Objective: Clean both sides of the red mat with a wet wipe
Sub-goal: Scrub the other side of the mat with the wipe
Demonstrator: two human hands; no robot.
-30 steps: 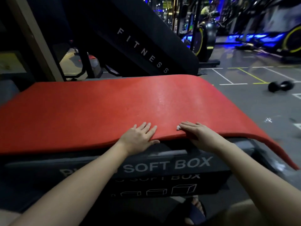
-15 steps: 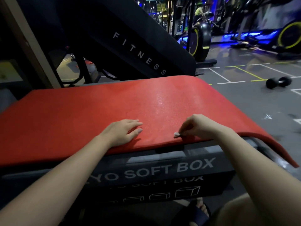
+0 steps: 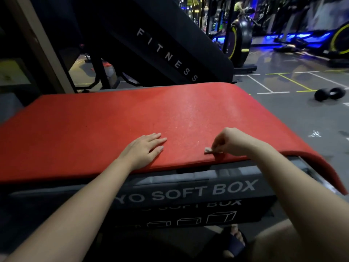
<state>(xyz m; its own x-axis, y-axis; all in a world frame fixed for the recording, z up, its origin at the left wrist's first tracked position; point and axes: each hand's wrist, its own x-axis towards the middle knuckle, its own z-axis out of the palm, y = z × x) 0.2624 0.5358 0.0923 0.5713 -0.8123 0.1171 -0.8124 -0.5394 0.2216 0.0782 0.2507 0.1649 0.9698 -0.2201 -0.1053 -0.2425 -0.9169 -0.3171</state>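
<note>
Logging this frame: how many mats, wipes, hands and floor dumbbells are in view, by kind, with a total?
red mat: 1
wet wipe: 1
hands: 2 (left hand flat on the mat, right hand pinching the wipe)
dumbbell: 1
Total: 5

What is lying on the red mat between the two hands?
In the head view, only bare red mat lies between left hand and right hand, which pinches the wet wipe.
</note>
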